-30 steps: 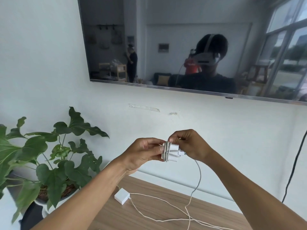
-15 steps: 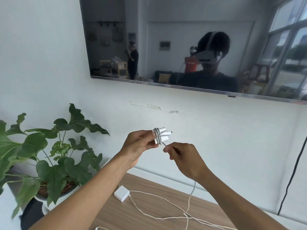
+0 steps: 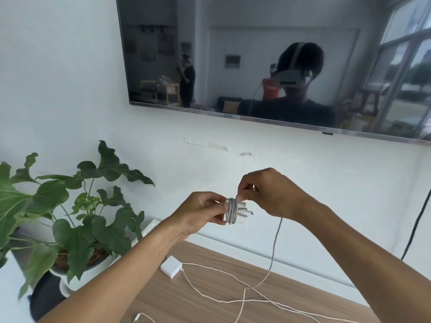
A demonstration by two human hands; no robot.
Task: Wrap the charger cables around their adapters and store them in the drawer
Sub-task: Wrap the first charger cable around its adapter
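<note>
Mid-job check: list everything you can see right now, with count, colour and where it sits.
Held adapter: 1, white, between both hands, grey cable coiled around it.
Loose cable: 1, grey, hanging from the right hand to the desk.
Second adapter: 1, white, on the desk, its white cable unwound.
Desk: 1, wood-brown, along the wall.
Potted plant: 1, green, white pot, left of the desk.
TV: 1, dark, on the wall.
Black cable: 1, down the wall, right.
Left hand: gripping the adapter.
Right hand: pinching the cable.
</note>
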